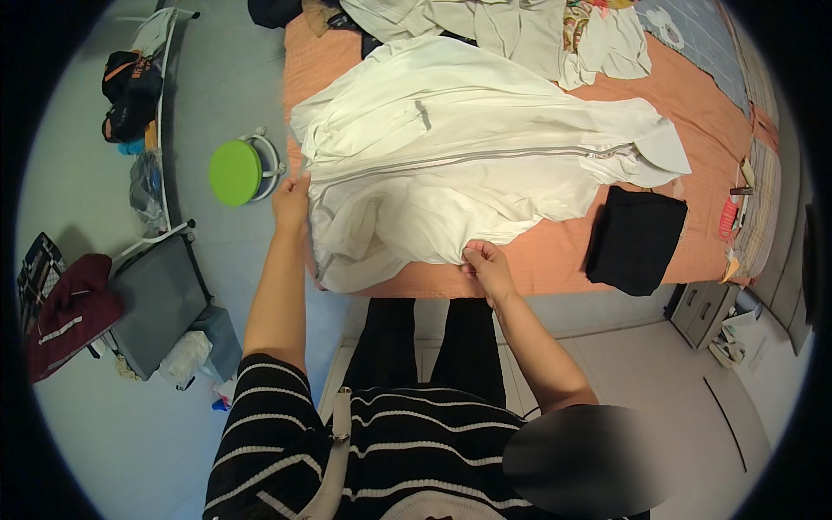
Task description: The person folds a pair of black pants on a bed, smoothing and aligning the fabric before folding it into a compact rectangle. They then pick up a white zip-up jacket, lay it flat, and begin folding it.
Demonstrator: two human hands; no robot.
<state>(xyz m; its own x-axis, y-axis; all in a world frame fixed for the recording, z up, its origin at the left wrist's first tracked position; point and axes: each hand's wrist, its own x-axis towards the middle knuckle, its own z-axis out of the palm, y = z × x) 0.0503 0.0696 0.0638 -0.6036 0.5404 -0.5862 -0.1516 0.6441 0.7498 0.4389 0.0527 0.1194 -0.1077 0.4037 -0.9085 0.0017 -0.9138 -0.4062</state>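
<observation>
A white zip-up jacket (485, 121) lies spread on the bed, its grey zipper closed along the middle and its collar or hood end with a stiff brim toward the right. My left hand (292, 201) pinches the jacket's hem at the left end, near the bottom of the zipper. Along the near edge, my right hand (487, 267) grips a bit of the white fabric between thumb and fingers. The near side of the jacket is bunched and wrinkled between my hands. To the right sits a folded black garment (637, 241), apart from the jacket.
The bed has an orange sheet (555, 273). More light-coloured clothes (494, 35) are heaped at its far side, beside a grey-blue cloth (693, 43). On the floor left of the bed stands a green-topped stool (236, 172). A bedside cabinet (700, 310) is at the right.
</observation>
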